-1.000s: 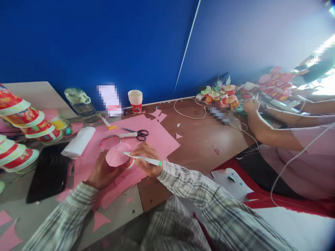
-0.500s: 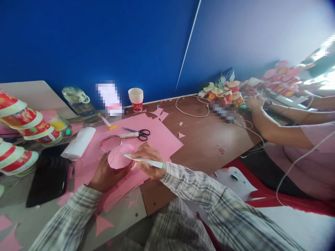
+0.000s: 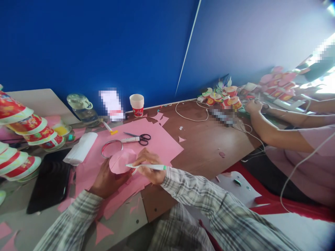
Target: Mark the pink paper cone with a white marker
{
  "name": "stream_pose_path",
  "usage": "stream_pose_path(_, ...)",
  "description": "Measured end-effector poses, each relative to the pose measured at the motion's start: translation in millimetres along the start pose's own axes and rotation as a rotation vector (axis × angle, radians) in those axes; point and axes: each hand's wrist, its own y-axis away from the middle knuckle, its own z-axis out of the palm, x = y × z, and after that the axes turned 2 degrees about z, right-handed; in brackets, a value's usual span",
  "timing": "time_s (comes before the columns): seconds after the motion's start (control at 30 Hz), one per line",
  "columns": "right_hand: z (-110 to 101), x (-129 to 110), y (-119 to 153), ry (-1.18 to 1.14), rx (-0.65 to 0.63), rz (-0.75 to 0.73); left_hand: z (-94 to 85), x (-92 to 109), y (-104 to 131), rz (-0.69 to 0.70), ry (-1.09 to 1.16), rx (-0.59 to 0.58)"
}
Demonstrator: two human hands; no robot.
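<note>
My left hand (image 3: 104, 179) is closed around a paper cup, of which only a bit of red side shows past the fingers. A round piece of pink paper (image 3: 120, 159) with a dark line across it covers the cup's top. Pinched in my right hand (image 3: 154, 171) is a white marker (image 3: 150, 167) with a green end, its tip touching or just over the pink disc. Behind the hands, a ring-shaped roll of tape (image 3: 102, 150), a white glue-stick-like tube (image 3: 131, 139) and black-handled scissors (image 3: 144, 139) lie on pink paper sheets (image 3: 163, 146).
Stacked red paper cups (image 3: 28, 129) stand at left, near a black phone (image 3: 49, 184), a white tissue roll (image 3: 81, 148) and a water bottle (image 3: 85, 111). One cup (image 3: 137, 104) stands by the blue wall. At right, a co-worker's arm (image 3: 272, 129) reaches over the table near a cable (image 3: 192, 120).
The marker's tip has shifted slightly toward the near right part of the pink disc, and the marker lies a little flatter. The whole view has tilted slightly.
</note>
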Motion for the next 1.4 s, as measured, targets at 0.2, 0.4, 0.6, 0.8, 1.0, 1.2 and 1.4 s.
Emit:
stream_pose_path(0.2, 1.1, -1.5, -0.7, -0.023, 0.016, -0.019, 0.6, 0.3, 0.3, 0.007, -0.001, 0.026)
stream_pose_path(0.4, 6.5, 3.1, -1.8, 0.015, 0.022, -0.046, -0.4, -1.0, 1.0, 0.083, -0.046, 0.042)
stream_pose_path(0.6, 0.1, 1.5, -3.1, -0.001, -0.012, 0.016, -1.1, 2.0, -0.9, 0.019, -0.022, 0.001)
stream_pose_path(0.8, -5.9, -0.6, -4.5, -0.103, 0.004, 0.088, -2.4, 4.6, -4.4, 0.035, 0.002, -0.025)
stream_pose_path(1.0, 1.5, -0.6, -4.1, -0.063, 0.009, 0.024, -0.7, -2.7, 0.6, 0.015, 0.001, -0.029)
stream_pose_path(1.2, 3.3, 0.4, -3.3, -0.058, 0.024, 0.041, -2.1, -0.7, -1.6, -0.033, 0.061, -0.069)
stream_pose_path(1.4, 4.1, -0.3, -2.0, -0.067, 0.012, 0.047, -4.0, 6.0, -6.6, -0.042, 0.072, -0.071)
